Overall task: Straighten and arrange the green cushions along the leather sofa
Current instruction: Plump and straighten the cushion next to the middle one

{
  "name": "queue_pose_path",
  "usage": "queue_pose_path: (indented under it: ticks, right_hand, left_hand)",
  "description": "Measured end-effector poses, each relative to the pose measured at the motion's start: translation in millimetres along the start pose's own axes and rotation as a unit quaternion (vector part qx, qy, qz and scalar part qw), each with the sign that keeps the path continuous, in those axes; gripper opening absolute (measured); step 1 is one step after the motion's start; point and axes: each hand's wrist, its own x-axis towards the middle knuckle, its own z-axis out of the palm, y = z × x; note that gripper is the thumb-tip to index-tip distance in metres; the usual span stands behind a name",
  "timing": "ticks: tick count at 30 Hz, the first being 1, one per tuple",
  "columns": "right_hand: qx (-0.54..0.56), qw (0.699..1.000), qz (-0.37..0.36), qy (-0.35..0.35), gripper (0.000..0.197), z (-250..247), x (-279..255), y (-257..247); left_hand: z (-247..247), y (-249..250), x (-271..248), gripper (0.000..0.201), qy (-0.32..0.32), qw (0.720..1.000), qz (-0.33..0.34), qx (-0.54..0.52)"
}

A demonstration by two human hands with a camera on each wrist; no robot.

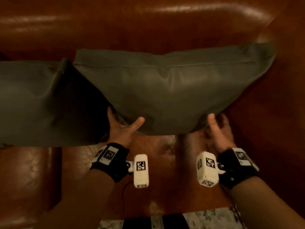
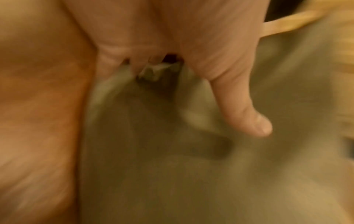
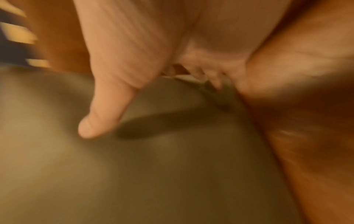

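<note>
Green plump square fabric cushions on brown leather sofa (image 1: 148,27): first cushion (image 1: 28,103) at 9 o'clock, leaning on backrest, untouched. Second cushion (image 1: 173,90) centre toward 3 o'clock, tucked near sofa corner. Left hand (image 1: 121,128) at its 7 o'clock corner, thumb on front face, fingers (image 2: 114,60) curled behind, gripping. Right hand (image 1: 216,129) at 5 o'clock corner, same pinch, thumb in front. Two-corner hold likely for squaring cushion upright against backrest. Patterned rug (image 1: 206,219) at 6 o'clock.
</note>
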Motion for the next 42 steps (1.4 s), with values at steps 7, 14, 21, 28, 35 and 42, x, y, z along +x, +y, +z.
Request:
queue_pose_path:
  ticks: [7, 14, 21, 28, 35, 42]
  right_hand:
    - [-0.064, 0.964, -0.257, 0.021, 0.141, 10, 15, -48]
    - [-0.082, 0.956, -0.279, 0.031, 0.129, 13, 23, -49]
    - [-0.067, 0.953, -0.294, 0.012, 0.131, 11, 37, -60]
    - [-0.077, 0.963, -0.259, -0.003, 0.141, 17, 36, -63]
    - [-0.033, 0.991, -0.126, 0.018, 0.142, 2, 8, -8]
    - [0.003, 0.999, -0.002, -0.051, 0.110, 26, 14, 30]
  left_hand:
    - [1, 36, 11, 0.147, 0.015, 0.989, 0.143, 0.026]
    - [1, 35, 30, 0.138, 0.017, 0.989, 0.141, 0.044]
    - [20, 33, 15, 0.124, 0.020, 0.989, 0.143, 0.035]
    - [18, 52, 39, 0.108, 0.011, 0.990, 0.140, 0.025]
    - [1, 0, 6, 0.129, 0.030, 0.998, 0.052, 0.001]
    - [34, -33, 9, 0.117, -0.009, 0.988, -0.127, -0.088]
